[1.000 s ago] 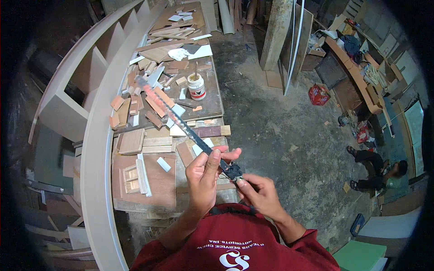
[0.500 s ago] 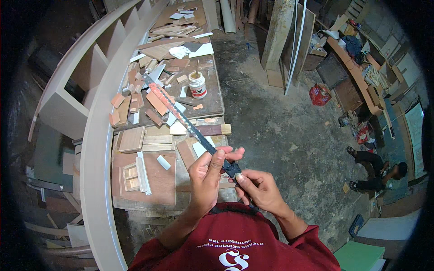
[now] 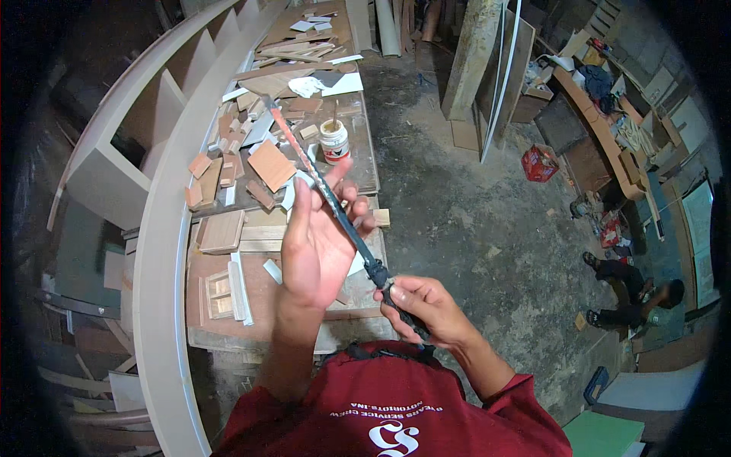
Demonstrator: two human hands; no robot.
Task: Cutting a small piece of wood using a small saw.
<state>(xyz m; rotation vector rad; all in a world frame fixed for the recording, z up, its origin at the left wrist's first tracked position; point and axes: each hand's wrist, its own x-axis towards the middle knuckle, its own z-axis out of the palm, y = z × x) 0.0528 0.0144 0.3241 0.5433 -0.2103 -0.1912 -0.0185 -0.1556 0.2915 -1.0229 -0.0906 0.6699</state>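
The concrete floor (image 3: 487, 251) is stretching out to the right of the right fingers, giving them open room sideways as far as a seated person (image 3: 636, 286). A long curved cabinet (image 3: 164, 305) is bounding the left side, well apart from the left fingers. The workbench (image 3: 364, 141) is lying beneath and beyond the left fingers, its right edge running between the two hands in this view. The maroon shirt (image 3: 426, 388) is bearing white lettering and an emblem, below the fingers. The left hand (image 3: 312, 247) is standing palm up, fingers spread and thumb apart, the bar tool (image 3: 336, 207) lying across them unclasped. The right hand (image 3: 430, 308) is closing around the tool's black lower end, thumb pressing. The jar (image 3: 334, 143), just beyond the left fingertips, is showing a red-and-white printed label.
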